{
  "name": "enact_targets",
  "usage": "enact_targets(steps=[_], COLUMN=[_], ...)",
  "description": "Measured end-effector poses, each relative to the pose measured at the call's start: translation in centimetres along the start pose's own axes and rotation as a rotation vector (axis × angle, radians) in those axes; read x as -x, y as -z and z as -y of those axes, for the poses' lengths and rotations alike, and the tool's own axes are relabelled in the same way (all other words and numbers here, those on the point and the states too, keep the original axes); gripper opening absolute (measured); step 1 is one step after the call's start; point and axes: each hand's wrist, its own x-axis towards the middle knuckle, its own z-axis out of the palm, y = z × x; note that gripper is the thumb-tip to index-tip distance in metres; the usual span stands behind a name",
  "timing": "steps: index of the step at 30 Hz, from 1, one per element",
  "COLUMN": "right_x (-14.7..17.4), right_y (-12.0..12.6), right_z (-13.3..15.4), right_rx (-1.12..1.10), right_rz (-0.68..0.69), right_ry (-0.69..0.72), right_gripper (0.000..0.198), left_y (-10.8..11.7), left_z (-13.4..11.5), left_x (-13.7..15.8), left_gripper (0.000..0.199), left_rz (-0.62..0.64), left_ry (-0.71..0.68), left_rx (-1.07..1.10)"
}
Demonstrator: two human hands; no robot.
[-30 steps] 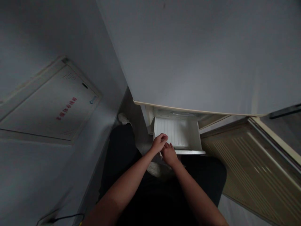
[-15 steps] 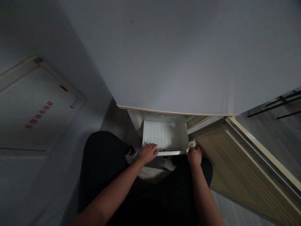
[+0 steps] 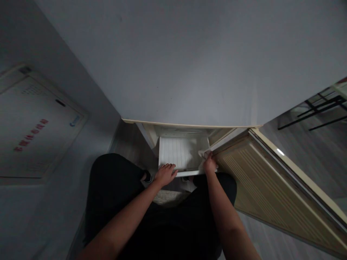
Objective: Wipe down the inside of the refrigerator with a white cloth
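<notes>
A white ribbed drawer (image 3: 179,151) is pulled partway out of the fridge's lower compartment. My left hand (image 3: 166,174) grips the left part of its front edge, with the fingers curled over the rim. At the right front corner, my right hand (image 3: 209,164) is closed around a whitish cloth (image 3: 202,154). Part of the cloth hangs inside the drawer along its right wall; the rest is hidden under my fingers.
The fridge door (image 3: 260,180) stands wide on the right, its ribbed inner side facing me. The fridge's grey-white upper front (image 3: 189,65) rises before me. A wall panel with red lettering (image 3: 31,135) is at left. Black metal legs (image 3: 317,112) show far right.
My right hand has moved with the cloth from outside the right corner to the drawer's inner right side. My left hand stays on the front edge. The view has shifted slightly.
</notes>
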Motion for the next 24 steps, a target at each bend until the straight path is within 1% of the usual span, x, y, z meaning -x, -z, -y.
enact_targets(steps=[2,3,5,7,8,11,12,16,18,21,24], right_x=[-0.8,-1.0,-1.4,-1.5,-1.6,-1.6,-1.6,-1.6,-1.7,-1.9,-2.1], right_y=[0.6,0.9,1.4,1.6,1.6,1.2,1.1,1.5,1.9,2.3,2.3], right_z=[0.0,0.1,0.2,0.6,0.9,1.6,1.8,1.5,1.0,0.5,0.4], right_rx=[-0.088,-0.125,-0.171,-0.208,-0.230,-0.292,-0.308,-0.330,-0.328,-0.330,-0.340], right_rz=[-0.035,-0.084,-0.228,-0.325,-0.328,-0.239,-0.238,-0.368,-0.406,-0.399,-0.333], right_ry=[0.037,0.073,0.126,0.120,0.102,0.054,0.050,0.033,0.012,0.027,0.044], right_gripper=[0.070,0.070,0.068,0.065,0.063,0.054,0.053,0.050,0.048,0.049,0.050], left_y=[0.0,-0.1,-0.1,-0.2,-0.2,-0.2,-0.1,0.0,0.1,0.2,0.1], left_z=[0.0,0.0,0.1,0.2,0.2,0.2,0.2,0.1,0.0,0.0,0.0], left_x=[0.0,0.0,0.1,0.1,0.1,0.0,0.0,-0.1,-0.1,-0.2,-0.2], left_gripper=[0.030,0.030,0.031,0.031,0.031,0.031,0.030,0.028,0.029,0.030,0.029], left_rz=[0.001,0.001,0.002,0.008,0.012,0.025,0.028,0.031,0.029,0.034,0.039], left_ry=[-0.002,0.001,0.005,0.005,0.004,0.008,0.010,0.020,0.023,0.020,0.022], left_rx=[-0.007,-0.013,-0.023,-0.026,-0.026,-0.025,-0.026,-0.030,-0.033,-0.036,-0.039])
